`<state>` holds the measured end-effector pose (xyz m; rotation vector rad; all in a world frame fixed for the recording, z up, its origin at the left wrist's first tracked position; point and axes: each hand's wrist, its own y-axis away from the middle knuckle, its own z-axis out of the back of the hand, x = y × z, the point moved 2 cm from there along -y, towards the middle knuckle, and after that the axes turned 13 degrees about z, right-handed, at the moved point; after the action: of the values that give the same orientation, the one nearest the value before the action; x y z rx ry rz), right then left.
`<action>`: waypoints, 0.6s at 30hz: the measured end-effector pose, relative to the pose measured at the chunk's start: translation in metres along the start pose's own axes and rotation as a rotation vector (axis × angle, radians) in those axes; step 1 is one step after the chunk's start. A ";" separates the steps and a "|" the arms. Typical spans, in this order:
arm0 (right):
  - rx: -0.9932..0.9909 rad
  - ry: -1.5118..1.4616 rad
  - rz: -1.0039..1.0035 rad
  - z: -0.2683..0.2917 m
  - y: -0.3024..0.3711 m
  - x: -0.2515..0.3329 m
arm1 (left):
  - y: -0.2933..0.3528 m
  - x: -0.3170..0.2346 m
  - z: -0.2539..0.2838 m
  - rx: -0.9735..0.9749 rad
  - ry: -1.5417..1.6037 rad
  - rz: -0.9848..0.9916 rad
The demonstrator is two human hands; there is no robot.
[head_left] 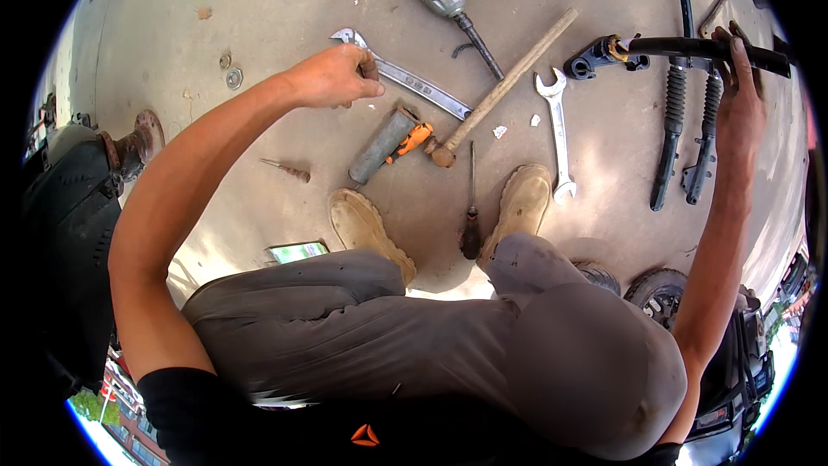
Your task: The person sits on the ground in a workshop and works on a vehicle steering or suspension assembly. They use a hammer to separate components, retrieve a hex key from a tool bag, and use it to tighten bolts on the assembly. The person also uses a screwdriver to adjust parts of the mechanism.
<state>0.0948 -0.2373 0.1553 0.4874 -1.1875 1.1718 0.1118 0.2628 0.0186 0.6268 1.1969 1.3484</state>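
Fingers of the right hand (743,103) are clamped on a long, straight black tube (673,47) at the far right, one lying across its front. Just beside the tube's left end is a blue-black metal bracket (586,59); below the tube lie two black fork legs with ribbed sleeves (675,103). Left of centre, the left hand (332,76) is over a silver adjustable wrench (423,89), its fingers bent and close together; I cannot tell whether they hold or touch anything. Nearby on the grey-brown floor (259,9) lie a dull grey cylinder (382,147), a wooden-handled hammer (513,79) and a silver double-ended spanner (561,136).
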 end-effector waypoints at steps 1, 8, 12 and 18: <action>0.027 -0.039 0.021 -0.001 -0.001 -0.004 | -0.007 0.018 -0.024 0.067 0.018 0.045; 0.081 -0.084 0.092 0.012 -0.007 -0.016 | -0.014 0.008 -0.113 -0.156 -0.209 -0.058; 0.105 -0.022 0.068 -0.012 -0.001 -0.010 | -0.022 0.029 -0.124 -0.224 -0.209 -0.063; 0.143 0.067 0.070 0.021 0.002 -0.018 | 0.032 -0.031 -0.062 -0.351 -0.025 -0.150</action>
<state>0.0846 -0.2616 0.1462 0.5141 -1.0746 1.3296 0.0487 0.2222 0.0358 0.2965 0.9368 1.3758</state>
